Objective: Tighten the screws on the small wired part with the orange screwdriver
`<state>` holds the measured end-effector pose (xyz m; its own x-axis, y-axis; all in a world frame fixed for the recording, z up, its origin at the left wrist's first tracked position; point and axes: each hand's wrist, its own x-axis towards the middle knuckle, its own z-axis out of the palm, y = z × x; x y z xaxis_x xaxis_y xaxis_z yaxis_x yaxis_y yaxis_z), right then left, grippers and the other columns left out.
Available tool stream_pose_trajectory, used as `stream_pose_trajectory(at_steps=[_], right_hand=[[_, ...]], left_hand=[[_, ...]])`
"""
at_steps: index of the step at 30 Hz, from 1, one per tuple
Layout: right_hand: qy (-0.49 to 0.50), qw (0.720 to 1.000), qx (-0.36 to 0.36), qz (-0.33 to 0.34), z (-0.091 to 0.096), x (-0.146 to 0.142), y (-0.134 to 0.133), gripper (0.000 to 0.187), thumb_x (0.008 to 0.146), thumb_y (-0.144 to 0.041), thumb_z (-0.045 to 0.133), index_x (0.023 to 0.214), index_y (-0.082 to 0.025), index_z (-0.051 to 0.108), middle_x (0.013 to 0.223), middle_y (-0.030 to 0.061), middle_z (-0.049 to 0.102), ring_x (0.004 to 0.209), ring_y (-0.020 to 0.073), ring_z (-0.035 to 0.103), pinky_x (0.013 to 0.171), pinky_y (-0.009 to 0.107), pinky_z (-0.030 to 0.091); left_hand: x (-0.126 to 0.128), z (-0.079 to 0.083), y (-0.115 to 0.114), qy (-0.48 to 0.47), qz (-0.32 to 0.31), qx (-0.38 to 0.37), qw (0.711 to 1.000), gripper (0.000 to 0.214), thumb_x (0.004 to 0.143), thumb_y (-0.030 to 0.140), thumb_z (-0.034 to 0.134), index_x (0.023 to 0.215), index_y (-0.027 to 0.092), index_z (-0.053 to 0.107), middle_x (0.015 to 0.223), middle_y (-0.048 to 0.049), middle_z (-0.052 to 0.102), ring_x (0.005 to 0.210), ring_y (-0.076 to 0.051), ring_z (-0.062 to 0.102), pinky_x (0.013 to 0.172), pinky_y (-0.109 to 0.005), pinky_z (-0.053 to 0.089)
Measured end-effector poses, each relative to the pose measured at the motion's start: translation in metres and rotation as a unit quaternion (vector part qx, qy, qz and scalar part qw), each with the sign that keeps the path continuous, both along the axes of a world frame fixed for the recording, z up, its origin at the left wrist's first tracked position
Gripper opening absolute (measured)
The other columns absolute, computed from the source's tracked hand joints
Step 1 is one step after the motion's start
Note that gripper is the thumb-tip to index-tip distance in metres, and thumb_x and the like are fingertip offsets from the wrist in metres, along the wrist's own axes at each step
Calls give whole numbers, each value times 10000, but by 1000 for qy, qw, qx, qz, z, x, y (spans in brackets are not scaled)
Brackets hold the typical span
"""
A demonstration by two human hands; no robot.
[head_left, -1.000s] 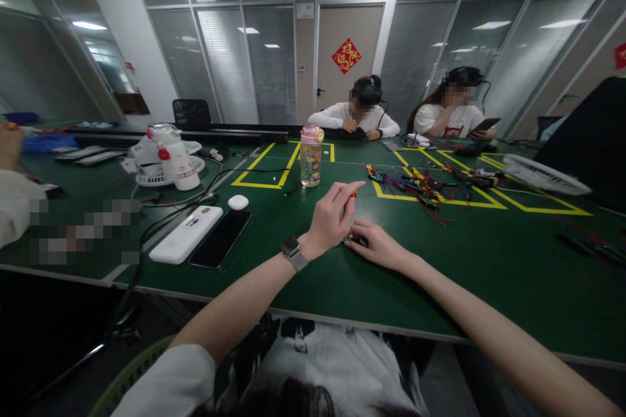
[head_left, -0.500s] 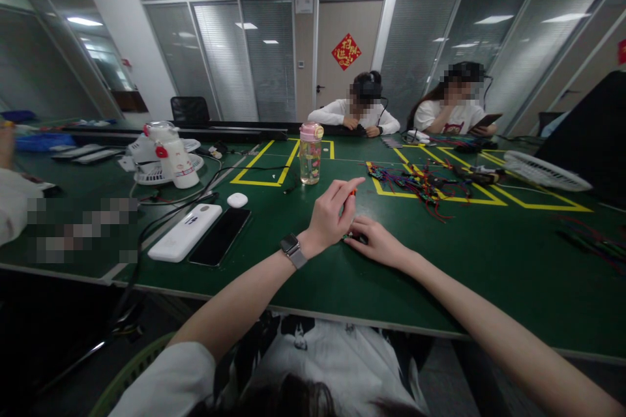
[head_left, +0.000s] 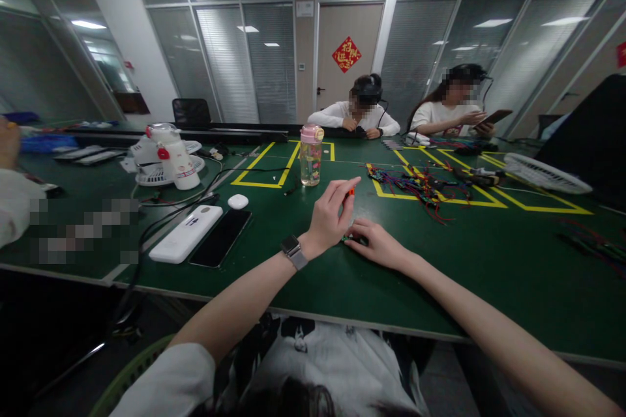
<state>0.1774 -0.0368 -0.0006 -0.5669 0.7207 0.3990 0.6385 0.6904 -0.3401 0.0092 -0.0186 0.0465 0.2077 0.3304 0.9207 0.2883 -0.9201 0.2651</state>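
Note:
My left hand (head_left: 332,212), with a watch (head_left: 292,249) on its wrist, is raised just above the table with fingers bent and drawn together. A small orange-red piece (head_left: 351,191) shows between its fingers; the rest of that thing is hidden. Close below and to the right, my right hand (head_left: 374,242) rests on the green tabletop (head_left: 435,280) with curled fingers. At its fingertips is a small green piece (head_left: 345,239), mostly covered by the hands. Its exact kind cannot be made out.
Beyond my hands stands a bottle with a pink lid (head_left: 310,155). A tangle of coloured wires (head_left: 425,186) lies ahead to the right. To the left are a white power bank (head_left: 186,234), a black phone (head_left: 221,238) and a white case (head_left: 237,201). Two people sit opposite.
My hands stay almost in place, with slight finger movement. Across the table, the person at the right has lowered a hand from the face towards the tablet.

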Motion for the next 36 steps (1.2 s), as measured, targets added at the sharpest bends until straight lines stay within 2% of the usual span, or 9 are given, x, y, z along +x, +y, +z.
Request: stream_pose_trajectory(at_steps=[8,10,16,20,24,31,36], right_hand=[[-2,1000,-5,-4,-1,1,0,115,882,-257,573,929,-179,642,890,65,606,790,187,560,707,307,470],[-3,1000,-6,-2,-1,1,0,117,882,-257,572,933,-180,642,890,64,603,793,188,559,711,307,469],[-5,1000,-3,-6,2,0,-1,112,884,-261,572,903,-173,640,830,53,586,757,181,553,686,293,456],[-7,1000,-2,-8,2,-1,-2,116,885,-266,570,885,-170,636,806,48,576,740,177,547,672,288,448],[-5,1000,-2,-3,2,-1,-1,117,887,-259,568,890,-164,637,823,51,583,743,172,546,670,282,448],[-4,1000,-10,-4,1,0,0,119,881,-250,574,919,-165,648,865,63,600,754,176,552,687,290,455],[-4,1000,-7,-5,0,0,0,115,879,-251,576,907,-164,645,825,52,585,740,172,550,673,281,448]], left_hand=[[-1,-3,2,-13,58,27,998,233,906,335,560,1089,195,591,909,-33,505,833,-139,529,768,-273,500],[-1,-3,1,-10,56,25,998,234,920,330,532,1098,193,594,938,-40,494,845,-138,529,777,-274,496],[-3,1,-3,3,9,-10,1000,348,984,215,314,1276,186,502,1090,-85,539,1010,-161,543,881,-300,473],[-3,1,-2,1,-5,-7,1000,346,977,188,325,1275,168,500,1084,-86,563,1013,-159,543,889,-296,463],[-2,1,-1,-2,7,-6,1000,327,968,199,356,1250,178,519,1002,-66,559,951,-155,542,854,-291,469],[-1,0,-1,-15,27,2,1000,225,933,239,468,1116,185,586,939,-43,527,824,-129,538,768,-257,484],[-3,1,-3,-5,3,-7,1000,311,972,213,359,1226,182,535,1066,-80,567,998,-159,555,883,-299,480]])
